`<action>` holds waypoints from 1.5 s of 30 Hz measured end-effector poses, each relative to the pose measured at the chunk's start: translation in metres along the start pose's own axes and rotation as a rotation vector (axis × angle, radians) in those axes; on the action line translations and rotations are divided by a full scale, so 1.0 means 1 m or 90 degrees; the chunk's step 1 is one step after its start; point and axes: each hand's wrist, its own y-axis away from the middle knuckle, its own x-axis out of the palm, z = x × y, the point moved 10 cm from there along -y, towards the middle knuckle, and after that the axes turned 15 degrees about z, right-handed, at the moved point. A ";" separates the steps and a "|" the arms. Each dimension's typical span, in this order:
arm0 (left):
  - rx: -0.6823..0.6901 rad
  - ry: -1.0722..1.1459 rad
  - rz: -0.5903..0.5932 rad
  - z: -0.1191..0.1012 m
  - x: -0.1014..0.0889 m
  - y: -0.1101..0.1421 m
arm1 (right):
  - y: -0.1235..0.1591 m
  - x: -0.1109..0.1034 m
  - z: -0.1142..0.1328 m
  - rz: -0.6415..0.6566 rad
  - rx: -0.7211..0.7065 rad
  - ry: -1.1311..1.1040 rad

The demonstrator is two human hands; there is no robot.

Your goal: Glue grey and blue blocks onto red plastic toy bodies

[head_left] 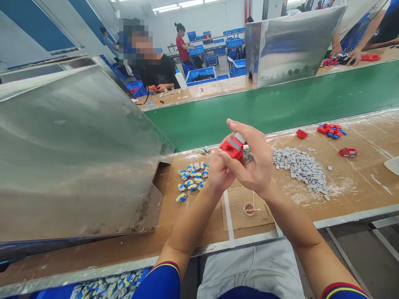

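Red piece (231,149): above the cardboard sheet (241,222), apparently raised for close handling.
Left hand (217,171): you grip the piece from below.
Right hand (259,162): your thumb and fingers close on it, likely steadying.
Grey tiles (301,168): heaped right of the sheet, seemingly for reach.

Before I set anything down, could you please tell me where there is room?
The worktop looks bare right of the grey tiles, nearer than the red-and-grey piece. Those tiles crowd it, as do the blue-and-yellow pieces left of the left hand.
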 end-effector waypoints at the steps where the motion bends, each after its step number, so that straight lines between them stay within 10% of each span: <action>1: 0.014 -0.012 0.005 -0.003 0.002 0.000 | 0.000 0.000 0.000 -0.001 -0.005 -0.003; 16: 0.092 -0.066 0.149 -0.026 0.034 0.001 | 0.002 -0.007 0.009 -0.053 -0.131 -0.107; 45: 0.087 -0.129 0.151 -0.044 0.033 0.008 | 0.011 -0.011 0.028 -0.120 -0.181 -0.037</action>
